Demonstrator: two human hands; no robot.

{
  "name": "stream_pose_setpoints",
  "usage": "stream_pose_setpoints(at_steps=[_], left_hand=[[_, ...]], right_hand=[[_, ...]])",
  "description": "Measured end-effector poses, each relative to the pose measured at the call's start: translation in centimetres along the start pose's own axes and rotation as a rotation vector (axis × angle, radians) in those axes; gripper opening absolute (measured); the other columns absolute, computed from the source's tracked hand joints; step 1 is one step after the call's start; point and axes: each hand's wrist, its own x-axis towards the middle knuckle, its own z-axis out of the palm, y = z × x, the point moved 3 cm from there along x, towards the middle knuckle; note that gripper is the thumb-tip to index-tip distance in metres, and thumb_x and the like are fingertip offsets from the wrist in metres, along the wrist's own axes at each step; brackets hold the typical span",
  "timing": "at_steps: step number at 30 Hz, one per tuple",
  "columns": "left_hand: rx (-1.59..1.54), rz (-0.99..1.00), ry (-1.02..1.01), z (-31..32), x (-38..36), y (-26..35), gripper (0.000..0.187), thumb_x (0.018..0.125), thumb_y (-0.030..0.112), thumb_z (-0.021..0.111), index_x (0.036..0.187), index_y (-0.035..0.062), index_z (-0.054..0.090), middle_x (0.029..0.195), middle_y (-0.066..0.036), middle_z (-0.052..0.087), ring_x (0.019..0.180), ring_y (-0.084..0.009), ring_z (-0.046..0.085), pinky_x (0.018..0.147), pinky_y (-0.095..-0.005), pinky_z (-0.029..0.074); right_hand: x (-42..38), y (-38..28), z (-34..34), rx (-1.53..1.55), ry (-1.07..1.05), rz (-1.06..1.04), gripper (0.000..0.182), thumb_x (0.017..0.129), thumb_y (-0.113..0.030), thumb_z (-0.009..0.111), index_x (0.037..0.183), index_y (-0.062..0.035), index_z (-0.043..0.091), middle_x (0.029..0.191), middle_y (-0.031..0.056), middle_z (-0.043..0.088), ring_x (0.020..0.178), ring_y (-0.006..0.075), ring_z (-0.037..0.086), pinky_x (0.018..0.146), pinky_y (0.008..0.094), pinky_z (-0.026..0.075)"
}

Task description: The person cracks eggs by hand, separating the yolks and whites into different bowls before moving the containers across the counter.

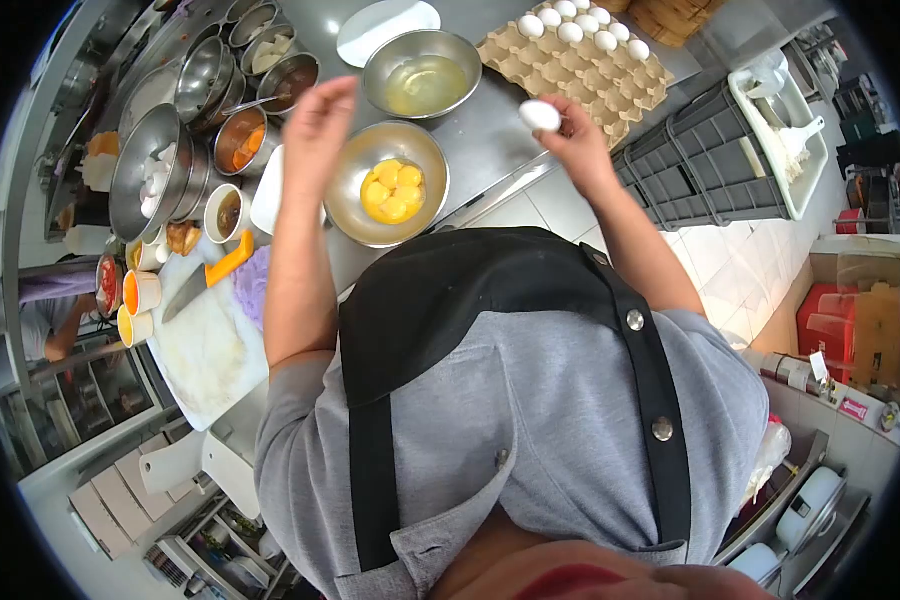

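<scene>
A whole white egg point(540, 116) is pinched in the fingers of my right hand point(578, 145), over the counter's front edge. My left hand point(318, 130), slightly blurred, hovers left of the two steel bowls with its fingers loosely extended and nothing visible in them. Several egg yolks point(394, 192) lie in the near bowl point(432, 185). Behind it, the far bowl point(472, 72) contains clear egg white point(425, 84). Several white eggs point(570, 32) stand at the back of a cardboard egg tray point(580, 82), beyond my right hand.
On the left stand a large steel bowl point(120, 190) holding what look like eggshells, and several smaller bowls. A knife with an orange handle point(230, 260) rests on a white cutting board point(210, 345). A grey crate point(705, 165) stands to the right. Another person's arm point(67, 325) shows at far left.
</scene>
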Motion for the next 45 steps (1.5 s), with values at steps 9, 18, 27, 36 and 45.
stream_pose_setpoints(at_steps=[9, 18, 27, 36, 45], left_hand=[[0.046, -0.160, -0.416, 7.0, -0.6, -1.8, 0.024, 0.088, 0.009, 0.052, 0.111, 0.0032, 0.055, 0.103, -0.003, 0.059, 0.097, -0.0099, 0.053, 0.086, -0.0239, 0.041], [0.155, -0.087, -0.472, 9.5, 3.3, -2.7, 0.032, 0.087, 0.008, 0.052, 0.119, 0.0044, 0.051, 0.114, -0.004, 0.055, 0.106, -0.0129, 0.051, 0.093, -0.0274, 0.038], [-0.189, -0.230, -0.593, 8.2, 7.0, -1.7, 0.046, 0.084, 0.003, 0.053, 0.129, 0.0043, 0.042, 0.123, -0.006, 0.050, 0.108, -0.0135, 0.051, 0.095, -0.0301, 0.041], [-0.517, -0.396, -0.385, 6.4, 6.7, -2.9, 0.036, 0.084, 0.001, 0.048, 0.120, -0.0028, 0.048, 0.115, -0.010, 0.055, 0.104, -0.0157, 0.055, 0.093, -0.0282, 0.044], [-0.413, -0.424, -0.204, 6.7, 7.6, -4.0, 0.035, 0.083, 0.002, 0.047, 0.117, -0.0062, 0.049, 0.112, -0.012, 0.056, 0.100, -0.0175, 0.057, 0.088, -0.0290, 0.047]], right_hand=[[-4.6, 1.3, -0.1, -0.557, 0.135, -0.518, 0.040, 0.070, -0.009, 0.067, 0.107, -0.0043, 0.053, 0.105, 0.0140, 0.053, 0.096, 0.0307, 0.052, 0.083, 0.0359, 0.043], [-1.1, 0.4, 2.7, 0.284, -0.033, 0.062, 0.039, 0.079, -0.009, 0.061, 0.115, 0.0015, 0.047, 0.108, 0.0106, 0.054, 0.095, 0.0173, 0.055, 0.081, 0.0302, 0.048], [9.0, -5.4, 7.8, 0.387, -0.331, 0.268, 0.045, 0.084, -0.028, 0.060, 0.112, 0.0047, 0.049, 0.096, 0.0118, 0.058, 0.077, 0.0153, 0.059, 0.071, 0.0266, 0.050], [10.4, -6.4, 10.7, 0.030, -0.372, -0.245, 0.035, 0.073, -0.012, 0.061, 0.106, 0.0009, 0.058, 0.085, 0.0074, 0.063, 0.080, 0.0157, 0.060, 0.070, 0.0272, 0.049], [11.9, -5.2, 12.1, -0.191, -0.310, -0.309, 0.038, 0.070, -0.014, 0.061, 0.107, -0.0060, 0.059, 0.086, 0.0143, 0.064, 0.077, 0.0222, 0.062, 0.071, 0.0317, 0.049]])
